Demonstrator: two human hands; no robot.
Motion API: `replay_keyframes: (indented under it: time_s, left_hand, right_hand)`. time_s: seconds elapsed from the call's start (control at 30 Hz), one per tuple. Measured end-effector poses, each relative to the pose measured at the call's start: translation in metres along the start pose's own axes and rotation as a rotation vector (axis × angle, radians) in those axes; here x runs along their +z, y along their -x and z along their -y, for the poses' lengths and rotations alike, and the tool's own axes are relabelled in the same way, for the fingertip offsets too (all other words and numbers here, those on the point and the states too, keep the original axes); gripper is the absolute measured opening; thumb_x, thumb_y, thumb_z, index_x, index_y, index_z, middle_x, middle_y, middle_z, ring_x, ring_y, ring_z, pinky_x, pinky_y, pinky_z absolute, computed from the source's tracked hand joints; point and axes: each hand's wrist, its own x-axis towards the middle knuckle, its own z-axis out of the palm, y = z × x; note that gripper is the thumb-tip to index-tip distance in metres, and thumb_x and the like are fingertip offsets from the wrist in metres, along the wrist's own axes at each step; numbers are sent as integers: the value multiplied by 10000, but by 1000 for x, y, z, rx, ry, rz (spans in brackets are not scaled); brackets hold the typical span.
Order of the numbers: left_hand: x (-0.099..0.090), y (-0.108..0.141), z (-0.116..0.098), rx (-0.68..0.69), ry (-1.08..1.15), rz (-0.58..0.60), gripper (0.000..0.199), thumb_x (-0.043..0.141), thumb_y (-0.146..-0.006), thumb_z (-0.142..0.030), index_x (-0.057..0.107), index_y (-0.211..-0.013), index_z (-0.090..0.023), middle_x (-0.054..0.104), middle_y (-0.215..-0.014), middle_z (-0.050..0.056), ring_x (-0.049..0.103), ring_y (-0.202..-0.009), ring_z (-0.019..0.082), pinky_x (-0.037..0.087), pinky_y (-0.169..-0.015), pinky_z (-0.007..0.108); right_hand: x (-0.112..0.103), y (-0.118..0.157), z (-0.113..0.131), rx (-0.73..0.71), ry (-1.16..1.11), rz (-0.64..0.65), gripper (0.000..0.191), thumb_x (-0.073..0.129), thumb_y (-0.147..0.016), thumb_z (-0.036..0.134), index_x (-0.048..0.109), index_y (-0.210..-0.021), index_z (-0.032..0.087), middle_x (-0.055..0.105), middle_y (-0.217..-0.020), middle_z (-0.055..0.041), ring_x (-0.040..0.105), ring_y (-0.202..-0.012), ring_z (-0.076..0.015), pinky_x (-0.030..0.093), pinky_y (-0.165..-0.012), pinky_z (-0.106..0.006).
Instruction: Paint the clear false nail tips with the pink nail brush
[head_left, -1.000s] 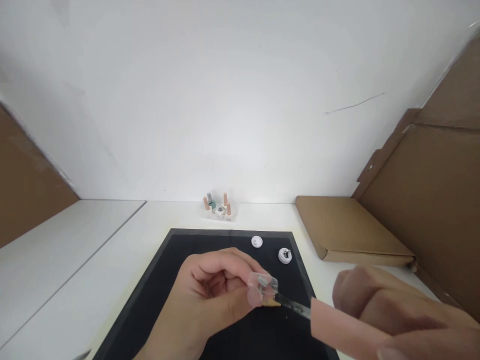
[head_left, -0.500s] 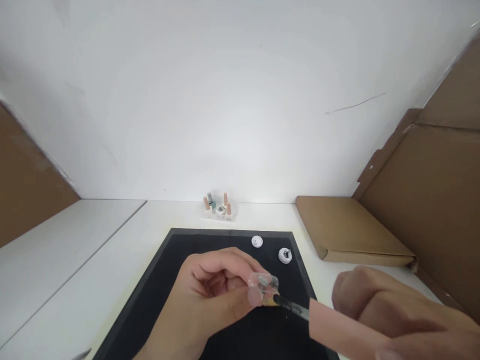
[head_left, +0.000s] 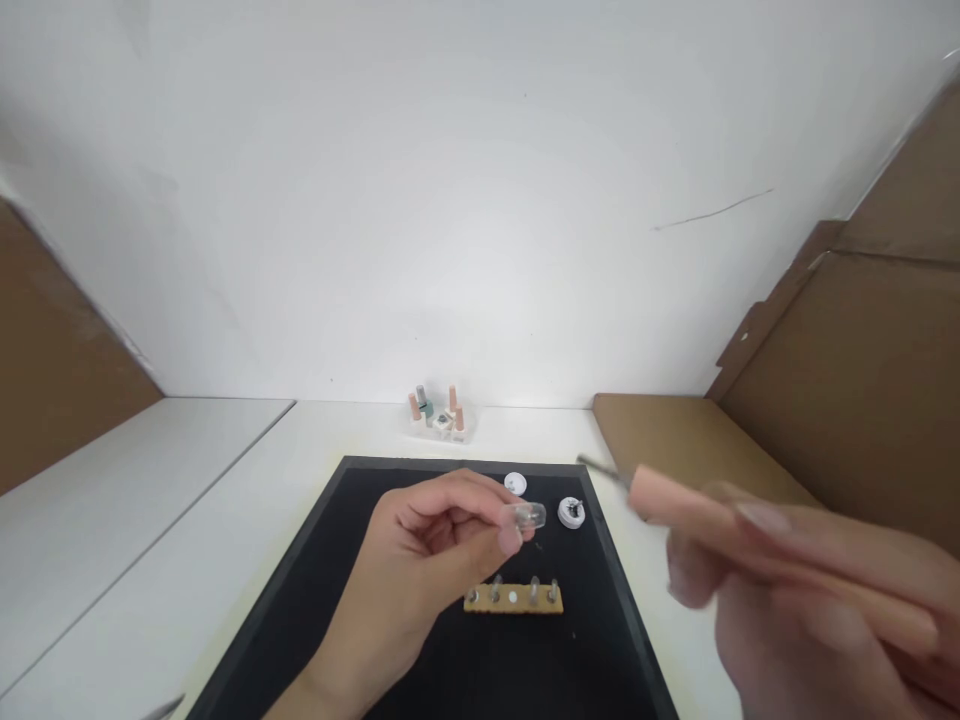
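My left hand (head_left: 427, 560) pinches a small clear nail tip (head_left: 531, 516) between thumb and forefinger, above the black mat (head_left: 360, 620). My right hand (head_left: 795, 570), blurred, holds a pink-handled brush (head_left: 690, 505) at the right, its dark tip pointing up and left, apart from the nail tip. Below the left fingers lies a tan strip (head_left: 513, 598) with several clear tips standing on it and a white dot showing near its middle. An open white jar (head_left: 571, 513) with dark contents sits on the mat's right side; a round white lid (head_left: 515, 484) is near the back edge.
Against the wall, a clear tray (head_left: 420, 430) holds several small bottles with pink, grey and teal parts. A flat cardboard box (head_left: 675, 430) lies at the right behind my right hand. Brown cardboard panels (head_left: 885, 360) flank the white table (head_left: 187, 480).
The brush has moved up and away from the nail tip with my right hand. My left hand has raised the tip slightly, and the tan strip now shows more fully.
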Motion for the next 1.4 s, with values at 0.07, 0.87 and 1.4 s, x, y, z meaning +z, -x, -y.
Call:
replay_keyframes:
  time_s: [0.07, 0.87, 1.4]
  left_hand:
    - [-1, -1, 2, 29, -47, -36, 229, 778, -779, -36, 819, -695, -245, 782, -786, -29, 733, -735, 86, 584, -714, 121]
    - [-3, -7, 11, 92, -109, -113, 204, 772, -782, -41, 803, -710, -229, 753, -737, -32, 687, -740, 91, 541, -713, 142]
    - [1, -3, 2, 324, -374, -151, 287, 736, -752, 23, 804, -718, -254, 768, -789, -26, 711, -758, 99, 564, -695, 121]
  right_hand:
    - [8, -1, 2, 80, 15, -81, 190, 647, -943, 266, 740, -1103, 306, 806, -977, 8, 672, -611, -126, 603, -772, -346]
    - [6, -7, -3, 174, 75, 87, 161, 605, -961, 353, 759, -956, 305, 716, -635, 39, 607, -509, -113, 495, -492, -230]
    - [30, -2, -9, 115, 304, 132, 313, 674, -841, 219, 616, -1132, 320, 743, -1018, 4, 680, -866, -156, 575, -756, -267]
